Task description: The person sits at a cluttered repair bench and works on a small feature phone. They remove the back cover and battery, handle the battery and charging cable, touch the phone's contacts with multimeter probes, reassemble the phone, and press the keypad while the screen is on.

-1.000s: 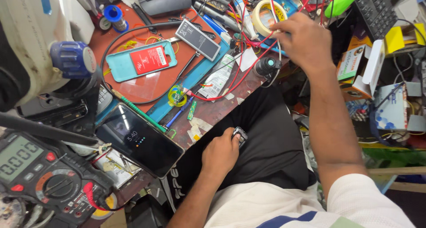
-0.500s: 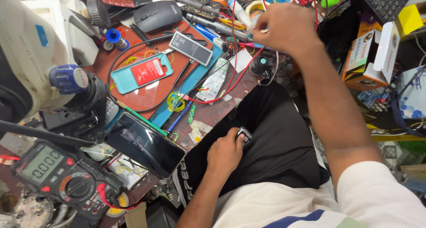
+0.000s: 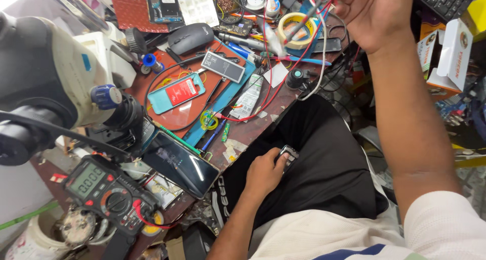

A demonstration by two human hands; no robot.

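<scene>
**Two hands over a crowded repair surface**

The person's right hand (image 3: 377,14) is raised above the far edge of the surface (image 3: 253,131), its fingers pinched on a bundle of red and white wires (image 3: 304,42) that trail down across the clutter toward a small black round part (image 3: 295,79). The grip is clenched on those wires (the fingertips themselves are partly blurred). The left hand (image 3: 264,171) rests low on the lap, on black trousers (image 3: 324,164), its fingers curled around a small silver and black object (image 3: 287,154); what kind of object it is cannot be told.

On the surface, a teal phone case (image 3: 176,93) lies on a round reddish mat, near a black computer mouse (image 3: 191,37) and a roll of tape (image 3: 296,27). A dark phone (image 3: 179,164) lies screen up at the near edge, just beside a multimeter (image 3: 109,194) with red trim. A microscope head (image 3: 55,88) fills the left side of the view. A white carton (image 3: 445,55) stands open at the right.
</scene>
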